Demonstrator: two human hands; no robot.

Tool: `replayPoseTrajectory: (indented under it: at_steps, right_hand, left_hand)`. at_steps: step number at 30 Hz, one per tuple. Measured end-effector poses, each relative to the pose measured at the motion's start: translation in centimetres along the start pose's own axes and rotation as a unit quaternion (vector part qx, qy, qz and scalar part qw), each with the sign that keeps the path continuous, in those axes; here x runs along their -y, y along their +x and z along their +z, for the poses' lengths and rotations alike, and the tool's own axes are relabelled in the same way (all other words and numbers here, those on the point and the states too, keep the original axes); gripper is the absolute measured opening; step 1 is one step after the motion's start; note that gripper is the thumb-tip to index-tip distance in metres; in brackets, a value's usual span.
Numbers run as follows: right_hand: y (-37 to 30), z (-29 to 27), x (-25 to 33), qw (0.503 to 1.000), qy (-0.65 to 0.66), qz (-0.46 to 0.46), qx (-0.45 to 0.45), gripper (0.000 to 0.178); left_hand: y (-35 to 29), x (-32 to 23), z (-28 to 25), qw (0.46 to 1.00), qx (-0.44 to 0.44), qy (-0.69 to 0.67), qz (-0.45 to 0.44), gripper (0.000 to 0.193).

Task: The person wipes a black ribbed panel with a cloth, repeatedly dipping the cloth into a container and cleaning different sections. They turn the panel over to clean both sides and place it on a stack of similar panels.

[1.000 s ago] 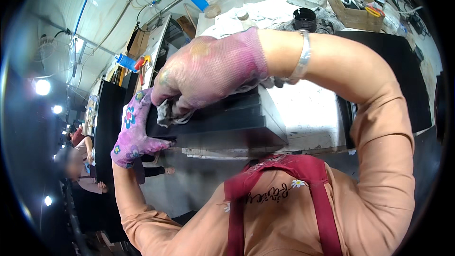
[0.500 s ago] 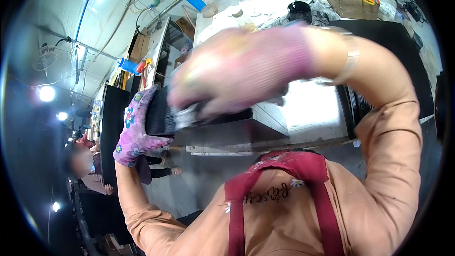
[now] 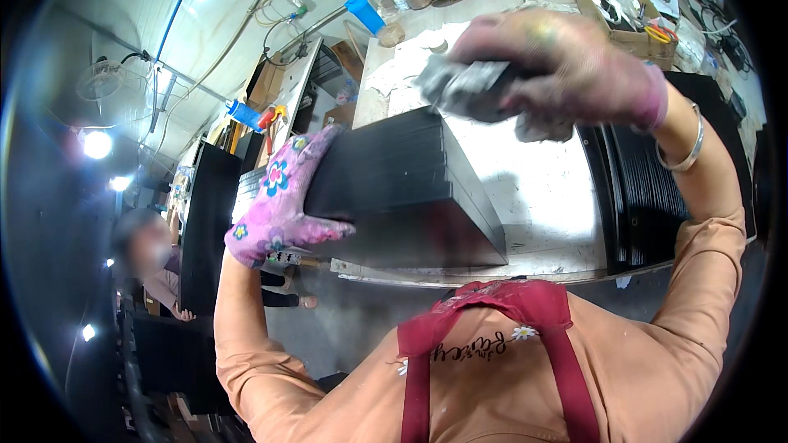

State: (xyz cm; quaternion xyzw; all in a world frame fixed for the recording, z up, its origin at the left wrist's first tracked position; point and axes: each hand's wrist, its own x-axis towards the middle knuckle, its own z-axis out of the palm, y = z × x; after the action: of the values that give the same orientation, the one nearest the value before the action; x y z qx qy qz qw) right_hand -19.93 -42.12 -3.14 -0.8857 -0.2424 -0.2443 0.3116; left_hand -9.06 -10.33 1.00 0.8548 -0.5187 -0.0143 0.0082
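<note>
A stack of black panels lies lengthwise on the white worktable, its layered edges showing at the right end. My left hand, in a purple flowered glove, grips the left end, thumb on the near side and fingers over the far side. Above the table, just past the stack's right end, my right hand is closed around a crumpled grey rag. That glove is stained pink and purple. The rag is slightly blurred and hangs clear of the panels.
More black panels with ridged edges lie at the right. Farther back are an open cardboard box with orange-handled scissors, a blue cup and jars. A red-and-orange tool hangs at the left. Another person is at far left.
My right hand has swept from the stack's left end to beyond its right end, carrying the rag. My left hand still grips the stack; the whole view has shifted slightly.
</note>
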Motion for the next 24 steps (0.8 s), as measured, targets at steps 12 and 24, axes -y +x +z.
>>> replayPoseTrajectory:
  at_steps: [12,24]
  right_hand:
    - [1.8,1.3,1.1,0.975,0.181,0.058,0.114,0.038]
    - [4.0,0.9,-7.8,0.972,0.114,0.178,-0.098,0.018]
  left_hand:
    - [2.5,1.2,1.3,0.994,-0.032,-0.096,-0.039,0.104]
    - [1.9,2.3,2.5,0.987,-0.035,-0.137,-0.082,0.112]
